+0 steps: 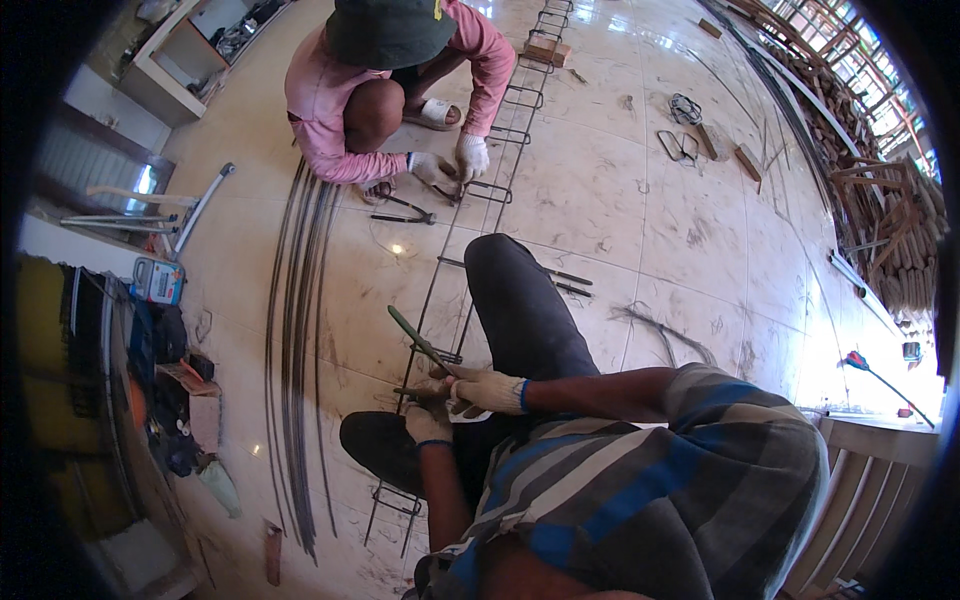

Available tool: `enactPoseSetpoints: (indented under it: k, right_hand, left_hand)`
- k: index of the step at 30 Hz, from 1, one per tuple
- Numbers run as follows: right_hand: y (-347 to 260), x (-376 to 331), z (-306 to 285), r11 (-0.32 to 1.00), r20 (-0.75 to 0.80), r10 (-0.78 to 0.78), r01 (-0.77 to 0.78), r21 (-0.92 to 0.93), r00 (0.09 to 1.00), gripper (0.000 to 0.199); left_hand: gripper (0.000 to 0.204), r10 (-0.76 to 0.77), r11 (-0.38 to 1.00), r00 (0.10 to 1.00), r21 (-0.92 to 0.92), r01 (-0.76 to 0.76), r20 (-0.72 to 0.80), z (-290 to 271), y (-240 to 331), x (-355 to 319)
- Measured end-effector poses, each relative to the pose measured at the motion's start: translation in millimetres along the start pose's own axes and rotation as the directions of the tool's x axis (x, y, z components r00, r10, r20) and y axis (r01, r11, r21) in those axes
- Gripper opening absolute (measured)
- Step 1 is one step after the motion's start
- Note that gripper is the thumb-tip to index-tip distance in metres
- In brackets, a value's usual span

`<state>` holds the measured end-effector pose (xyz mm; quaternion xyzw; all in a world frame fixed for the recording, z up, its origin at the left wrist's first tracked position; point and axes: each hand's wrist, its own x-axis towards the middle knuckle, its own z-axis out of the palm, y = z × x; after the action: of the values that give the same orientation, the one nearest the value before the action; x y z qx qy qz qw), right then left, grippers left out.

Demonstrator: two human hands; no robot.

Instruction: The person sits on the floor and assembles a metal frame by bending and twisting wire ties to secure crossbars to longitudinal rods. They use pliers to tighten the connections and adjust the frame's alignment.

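Head view: pliers (420, 342) gripped between gloved fingers (462, 383).

Both forearms are brought in from the lower edge and angled toward the middle. The 2 hands are gloved in pale fabric with blue cuffs. The right hand (487, 391) is closed, fingers curled; the left hand (428, 420) is bunched just beneath it, touching.

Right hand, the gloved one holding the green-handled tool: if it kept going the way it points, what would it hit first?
Probably the rebar cage: the right hand points left and its green-handled tool already reaches it. Depth is unclear.
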<state>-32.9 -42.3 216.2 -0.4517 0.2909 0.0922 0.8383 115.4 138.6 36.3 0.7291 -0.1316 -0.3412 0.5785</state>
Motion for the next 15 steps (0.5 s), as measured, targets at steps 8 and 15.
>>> enactPoseSetpoints:
  k: [8,15]
  right_hand:
    - [-23.2,-46.5,-22.7,1.0,-0.009,0.009,-0.009,0.024,1.0,0.052]
    - [-33.0,-133.1,-97.2,0.906,0.155,-0.224,0.147,0.398,0.962,0.065]
  left_hand:
    - [0.016,-0.215,0.847,0.966,-0.521,0.11,-0.146,-1.3,-5.8,10.8]
    - [0.014,-0.362,0.647,0.912,-0.756,0.097,-0.192,0.2,100.9,2.4]
